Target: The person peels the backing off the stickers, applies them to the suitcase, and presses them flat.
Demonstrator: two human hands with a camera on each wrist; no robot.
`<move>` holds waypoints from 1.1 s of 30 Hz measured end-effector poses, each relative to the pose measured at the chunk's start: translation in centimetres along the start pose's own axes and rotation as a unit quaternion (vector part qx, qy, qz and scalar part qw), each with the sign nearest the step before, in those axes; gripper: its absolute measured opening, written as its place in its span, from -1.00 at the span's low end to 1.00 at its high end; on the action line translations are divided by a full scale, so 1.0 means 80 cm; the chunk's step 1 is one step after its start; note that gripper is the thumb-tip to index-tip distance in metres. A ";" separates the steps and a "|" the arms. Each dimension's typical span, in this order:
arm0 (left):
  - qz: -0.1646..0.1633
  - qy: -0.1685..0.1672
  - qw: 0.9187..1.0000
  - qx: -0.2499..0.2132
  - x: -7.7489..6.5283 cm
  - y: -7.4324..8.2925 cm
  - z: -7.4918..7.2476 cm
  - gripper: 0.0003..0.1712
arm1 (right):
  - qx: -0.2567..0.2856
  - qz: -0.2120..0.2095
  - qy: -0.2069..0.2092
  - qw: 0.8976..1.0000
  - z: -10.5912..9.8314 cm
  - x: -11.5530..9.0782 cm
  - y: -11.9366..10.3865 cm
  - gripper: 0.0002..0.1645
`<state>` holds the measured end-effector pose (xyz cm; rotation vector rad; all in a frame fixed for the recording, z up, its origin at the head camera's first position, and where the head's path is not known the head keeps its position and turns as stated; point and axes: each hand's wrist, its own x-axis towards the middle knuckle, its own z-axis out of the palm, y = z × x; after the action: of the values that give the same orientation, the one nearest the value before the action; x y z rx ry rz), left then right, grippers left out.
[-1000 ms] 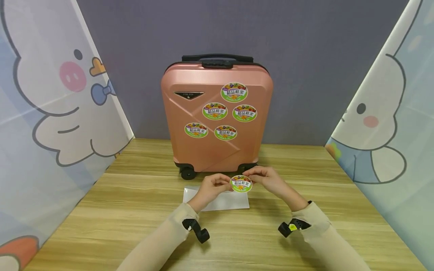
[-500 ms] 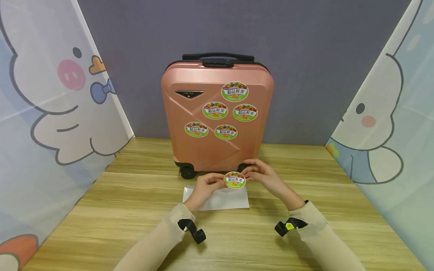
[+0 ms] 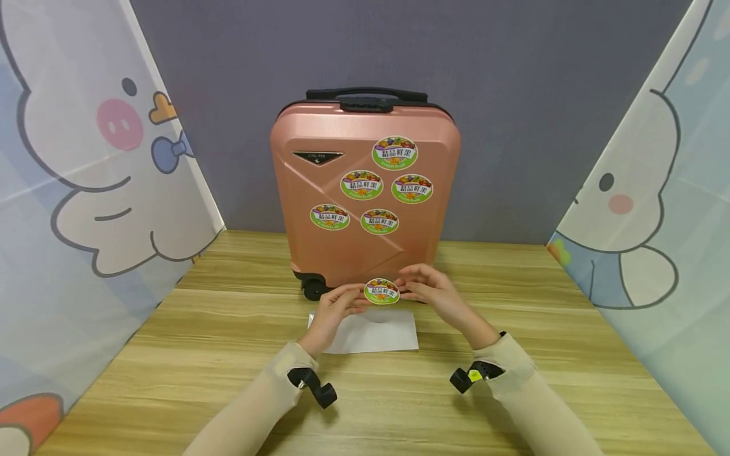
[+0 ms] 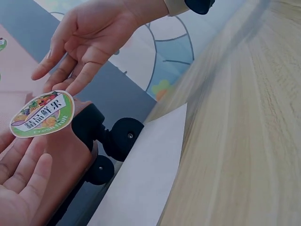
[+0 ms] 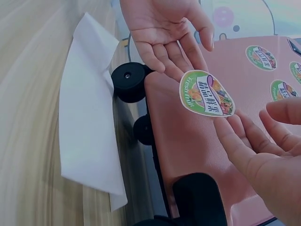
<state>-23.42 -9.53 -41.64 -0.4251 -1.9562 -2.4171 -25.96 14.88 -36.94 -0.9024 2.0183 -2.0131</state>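
Note:
An oval fruit sticker [image 3: 382, 291] with a green rim is held up in front of the lower part of a pink suitcase [image 3: 342, 253]. My left hand [image 3: 331, 313] supports its left edge on straight fingers, with the thumb apart from it. At the opposite edge, the fingertips of my right hand [image 3: 439, 297] touch the sticker, fingers extended and thumb away. Both wrist views show the printed face, with the fingertips behind the edges. Several matching stickers, among them a top one [image 3: 395, 153], are on the suitcase front. Below the hands lies a white sheet [image 3: 373, 335].
The suitcase stands upright on the wooden table [image 3: 228, 354], a black wheel [image 3: 315, 290] showing at its lower left. A grey panel [image 3: 513, 126] rises behind. Cartoon-printed cloths [image 3: 142, 221] flank both sides. Black straps with camera mounts [image 3: 313, 383] circle the wrists.
Both hands have carried the sticker left and up, closer to the suitcase's lower front. The thumbs and fingers have loosened into a flatter hold. The suitcase and white sheet stay in place.

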 end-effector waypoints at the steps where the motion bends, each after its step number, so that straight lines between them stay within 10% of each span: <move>1: 0.002 0.004 1.000 -0.004 0.000 0.001 -0.001 -0.56 | 0.001 -0.001 0.001 1.000 0.002 0.001 -0.001 -0.60; 33: 0.093 0.058 0.992 -0.069 0.005 0.039 -0.017 -0.47 | 0.029 -0.084 0.036 0.995 0.041 0.042 -0.017 -0.54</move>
<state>-23.54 -11.46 -38.82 -0.4368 -1.6338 -2.4068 -26.60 10.45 -34.93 -1.0346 1.9670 -2.2098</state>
